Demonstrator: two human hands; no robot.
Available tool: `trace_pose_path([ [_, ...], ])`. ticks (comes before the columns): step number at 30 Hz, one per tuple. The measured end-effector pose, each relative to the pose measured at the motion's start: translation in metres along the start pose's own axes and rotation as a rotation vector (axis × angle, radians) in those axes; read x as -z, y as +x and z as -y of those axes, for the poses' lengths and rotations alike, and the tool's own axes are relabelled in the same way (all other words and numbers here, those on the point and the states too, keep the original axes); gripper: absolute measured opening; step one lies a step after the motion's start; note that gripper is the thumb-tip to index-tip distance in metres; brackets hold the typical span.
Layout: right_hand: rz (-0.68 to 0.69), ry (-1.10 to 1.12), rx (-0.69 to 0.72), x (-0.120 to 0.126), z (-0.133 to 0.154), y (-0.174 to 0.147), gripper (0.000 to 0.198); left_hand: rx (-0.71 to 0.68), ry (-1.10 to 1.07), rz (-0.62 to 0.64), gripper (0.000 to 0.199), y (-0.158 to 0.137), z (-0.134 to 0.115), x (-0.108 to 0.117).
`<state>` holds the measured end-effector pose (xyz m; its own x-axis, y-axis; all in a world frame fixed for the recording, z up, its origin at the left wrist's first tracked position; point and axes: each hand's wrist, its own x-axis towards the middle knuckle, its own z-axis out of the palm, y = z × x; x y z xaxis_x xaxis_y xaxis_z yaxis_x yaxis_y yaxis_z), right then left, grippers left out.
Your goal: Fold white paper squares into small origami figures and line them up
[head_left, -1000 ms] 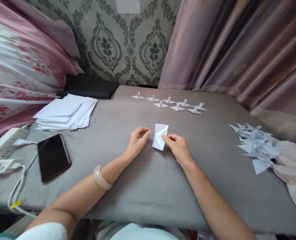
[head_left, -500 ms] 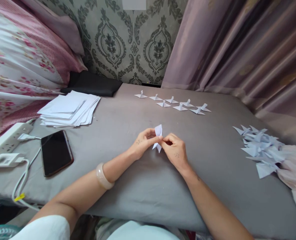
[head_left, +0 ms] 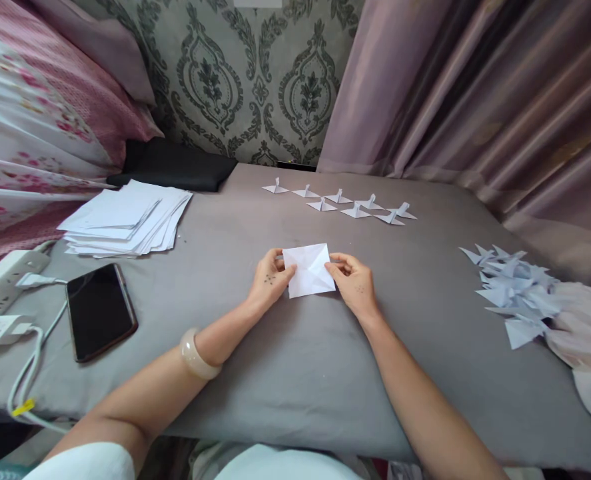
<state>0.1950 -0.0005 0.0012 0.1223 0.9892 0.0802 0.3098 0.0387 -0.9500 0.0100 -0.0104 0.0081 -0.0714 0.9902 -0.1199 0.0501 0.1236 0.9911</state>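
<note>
A white square of paper (head_left: 311, 272) with crease lines is spread out flat above the middle of the table. My left hand (head_left: 269, 277) pinches its left edge, thumb on top and fingers behind. On the opposite edge, my right hand (head_left: 354, 283) grips the paper the same way. Beyond the hands stand several folded paper cranes (head_left: 356, 211) in two rough rows. A heap of folded white paper pieces (head_left: 518, 283) with pointed ends lies to the right.
At left is a stack of white paper (head_left: 125, 223), with a black phone (head_left: 100, 312) nearer me. A white power strip (head_left: 8, 283) with cables sits at the left edge. A black folded item (head_left: 175, 167) lies at the back, and pale cloth (head_left: 582, 327) at far right.
The paper, folded narrow between my fingers before, is now opened out into a square. My hands have moved apart to its two side edges. The view has shifted slightly.
</note>
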Motion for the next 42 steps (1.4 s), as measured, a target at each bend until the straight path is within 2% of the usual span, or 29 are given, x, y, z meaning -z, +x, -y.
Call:
trace_pose_path([
  [4,0.027,-0.248,0.178,-0.005,-0.004,0.003,0.024,-0.175,0.364,-0.094,0.044,0.000,0.002,0.004],
  [8,0.102,-0.482,0.348,-0.002,-0.003,0.000,0.019,-0.278,0.609,-0.091,0.048,0.002,0.008,0.008],
  [12,0.219,-0.624,0.540,0.003,0.001,-0.007,0.031,-0.523,0.849,-0.148,0.054,0.002,0.011,0.010],
  [14,0.284,-0.667,0.590,0.005,0.002,-0.012,0.035,-0.627,0.945,-0.108,0.043,-0.001,0.007,0.010],
  [17,0.334,-0.692,0.616,0.008,0.005,-0.017,0.036,-0.719,0.985,0.178,0.021,-0.007,-0.002,0.010],
  [19,0.373,-0.721,0.629,0.011,0.007,-0.020,0.037,-0.711,0.979,0.352,0.023,-0.009,-0.007,0.010],
  [20,0.391,-0.741,0.633,0.012,0.008,-0.021,0.037,-0.694,0.983,0.384,0.027,-0.010,-0.008,0.010],
  [24,0.412,-0.784,0.643,0.018,0.009,-0.026,0.039,-0.692,1.033,0.347,0.032,-0.011,-0.009,0.012],
  [28,0.367,-0.749,0.630,0.021,0.004,-0.028,0.039,-0.794,1.084,0.315,0.022,-0.012,-0.009,0.015],
  [33,0.291,-0.697,0.595,0.017,-0.001,-0.031,0.036,-0.877,1.177,0.279,0.022,-0.015,-0.015,0.018],
  [39,0.258,-0.668,0.556,0.016,-0.001,-0.032,0.033,-0.878,1.224,0.333,0.036,-0.009,-0.014,0.022],
  [42,0.271,-0.695,0.525,0.016,0.004,-0.031,0.031,-0.902,1.206,0.382,0.037,-0.004,-0.011,0.024],
])
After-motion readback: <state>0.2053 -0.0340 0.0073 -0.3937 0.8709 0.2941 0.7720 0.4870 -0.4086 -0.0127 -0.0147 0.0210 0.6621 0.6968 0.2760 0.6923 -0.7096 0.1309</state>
